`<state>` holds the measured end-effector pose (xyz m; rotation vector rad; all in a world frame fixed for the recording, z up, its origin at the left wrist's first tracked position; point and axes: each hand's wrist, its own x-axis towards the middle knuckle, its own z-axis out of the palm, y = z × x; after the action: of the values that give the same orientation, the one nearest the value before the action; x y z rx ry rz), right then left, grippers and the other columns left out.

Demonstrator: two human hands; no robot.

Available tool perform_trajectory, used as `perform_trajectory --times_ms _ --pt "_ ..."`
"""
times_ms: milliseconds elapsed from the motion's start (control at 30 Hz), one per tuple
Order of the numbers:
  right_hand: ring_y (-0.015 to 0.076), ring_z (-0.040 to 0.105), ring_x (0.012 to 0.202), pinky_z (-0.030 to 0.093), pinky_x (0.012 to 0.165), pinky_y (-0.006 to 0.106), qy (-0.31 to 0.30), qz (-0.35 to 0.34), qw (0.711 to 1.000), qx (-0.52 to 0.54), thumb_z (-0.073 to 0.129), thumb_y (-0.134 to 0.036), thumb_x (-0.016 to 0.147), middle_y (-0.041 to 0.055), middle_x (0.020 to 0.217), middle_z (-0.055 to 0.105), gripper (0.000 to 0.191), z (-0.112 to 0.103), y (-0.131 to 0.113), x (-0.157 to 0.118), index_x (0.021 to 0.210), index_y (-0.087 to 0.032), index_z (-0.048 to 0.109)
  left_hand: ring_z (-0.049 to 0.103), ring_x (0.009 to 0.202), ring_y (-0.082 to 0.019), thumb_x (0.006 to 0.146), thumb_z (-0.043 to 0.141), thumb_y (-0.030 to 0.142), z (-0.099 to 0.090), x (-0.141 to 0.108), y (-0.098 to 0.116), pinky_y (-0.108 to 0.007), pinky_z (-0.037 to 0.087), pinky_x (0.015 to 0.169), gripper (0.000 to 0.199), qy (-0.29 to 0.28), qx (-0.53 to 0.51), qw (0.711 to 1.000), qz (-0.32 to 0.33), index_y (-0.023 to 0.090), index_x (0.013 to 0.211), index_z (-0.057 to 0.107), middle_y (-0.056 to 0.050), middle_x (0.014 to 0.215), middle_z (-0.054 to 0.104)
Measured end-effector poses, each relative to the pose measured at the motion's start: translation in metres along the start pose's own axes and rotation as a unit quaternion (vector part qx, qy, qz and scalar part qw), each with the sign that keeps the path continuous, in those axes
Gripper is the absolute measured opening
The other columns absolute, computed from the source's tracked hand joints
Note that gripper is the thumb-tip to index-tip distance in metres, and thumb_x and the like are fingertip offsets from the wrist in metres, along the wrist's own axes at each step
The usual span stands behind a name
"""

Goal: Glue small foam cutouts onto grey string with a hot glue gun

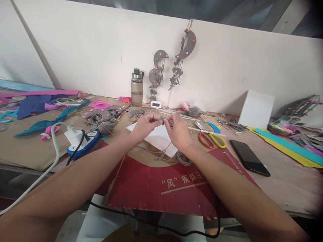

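Observation:
My left hand point(145, 125) and my right hand point(178, 130) meet above a white sheet point(157, 139), fingertips pinched together. Between them is a small grey piece point(162, 119), mostly covered by the fingers, so its shape is hard to make out. Both hands are closed on it. Below my right hand, grey cord point(184, 158) lies in loose loops at the sheet's near edge. Scissors with one red and one yellow handle point(217, 140) rest just right of my right hand.
A black phone point(249, 158) lies at the right. On the left stands a blue power strip point(84, 144) with a white plug. Behind are a water bottle point(137, 88), a small clock point(155, 104) and grey moon hangings point(189, 45) on the white wall.

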<state>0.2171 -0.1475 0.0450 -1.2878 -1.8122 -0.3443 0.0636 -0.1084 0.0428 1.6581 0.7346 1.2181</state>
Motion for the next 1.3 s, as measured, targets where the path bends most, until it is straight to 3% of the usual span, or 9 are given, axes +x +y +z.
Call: perform_trajectory --times_ms 200,367,467,700,800,900,1067,1300 --pt "0.0202 0.053 0.080 0.041 0.071 0.033 -0.011 0.003 1.000 -0.019 0.046 -0.030 0.091 0.0072 0.087 0.058 0.012 0.000 -0.001 -0.001 0.086 -0.019 0.050 0.038 0.053 -0.007 0.069 0.064 0.029 0.000 0.000 0.003 -0.022 0.030 0.050 0.015 0.017 0.017 1.000 0.003 0.016 0.066 0.057 0.003 0.062 0.049" --pt "0.0204 0.055 0.084 0.042 0.075 0.034 -0.009 -0.006 1.000 0.021 0.045 -0.030 0.092 0.0088 0.096 0.060 0.016 0.001 -0.002 -0.002 0.100 -0.019 0.052 0.037 0.053 -0.007 0.069 0.062 0.026 0.001 -0.002 0.004 -0.022 0.030 0.050 0.011 0.012 0.010 1.000 0.001 0.016 0.068 0.059 0.003 0.063 0.050" --pt "0.0194 0.055 0.084 0.041 0.077 0.032 -0.027 -0.014 0.999 0.034 0.044 -0.028 0.092 0.0067 0.090 0.062 0.015 0.002 -0.001 -0.001 0.092 -0.019 0.056 0.037 0.052 -0.007 0.070 0.061 0.026 0.000 -0.002 0.003 -0.022 0.030 0.050 0.011 0.009 0.016 1.000 -0.001 0.016 0.067 0.059 0.003 0.061 0.049" --pt "0.0157 0.053 0.072 0.038 0.070 0.028 -0.085 0.040 0.995 0.044 0.047 -0.026 0.088 0.0030 0.078 0.062 0.016 -0.002 0.009 0.005 0.080 -0.019 0.059 0.041 0.051 -0.008 0.069 0.064 0.029 -0.009 0.002 0.013 -0.021 0.031 0.049 0.013 -0.084 0.090 0.990 -0.067 0.016 0.071 0.068 0.002 0.056 0.052" --pt "0.0145 0.052 0.069 0.037 0.068 0.027 -0.105 0.035 0.993 0.049 0.047 -0.025 0.087 0.0020 0.076 0.062 0.016 -0.003 0.014 0.007 0.078 -0.019 0.058 0.046 0.055 -0.008 0.067 0.065 0.029 -0.014 0.003 0.015 -0.021 0.035 0.050 0.016 -0.092 0.102 0.988 -0.072 0.017 0.075 0.071 0.000 0.064 0.061" --pt "0.0143 0.052 0.068 0.036 0.067 0.027 -0.120 0.021 0.992 0.044 0.048 -0.025 0.086 0.0017 0.076 0.062 0.015 -0.003 0.014 0.006 0.078 -0.019 0.059 0.048 0.055 -0.009 0.066 0.065 0.031 -0.015 0.004 0.013 -0.020 0.033 0.048 0.020 -0.078 0.141 0.985 -0.061 0.019 0.080 0.072 0.000 0.066 0.063" --pt "0.0154 0.053 0.074 0.035 0.068 0.027 -0.142 -0.027 0.989 0.022 0.048 -0.023 0.086 0.0030 0.081 0.063 0.013 -0.001 0.011 0.004 0.081 -0.018 0.059 0.048 0.053 -0.010 0.063 0.067 0.027 -0.012 0.005 0.008 -0.021 0.031 0.048 0.009 -0.067 0.163 0.984 -0.011 0.018 0.062 0.068 0.001 0.059 0.060" --pt "0.0166 0.052 0.074 0.035 0.067 0.028 -0.149 -0.045 0.988 0.011 0.048 -0.025 0.088 0.0041 0.080 0.060 0.012 -0.004 0.009 0.002 0.084 -0.019 0.058 0.051 0.054 -0.011 0.062 0.067 0.022 -0.012 0.005 0.005 -0.022 0.033 0.050 0.004 -0.060 0.197 0.978 0.035 0.019 0.059 0.066 0.000 0.058 0.062"
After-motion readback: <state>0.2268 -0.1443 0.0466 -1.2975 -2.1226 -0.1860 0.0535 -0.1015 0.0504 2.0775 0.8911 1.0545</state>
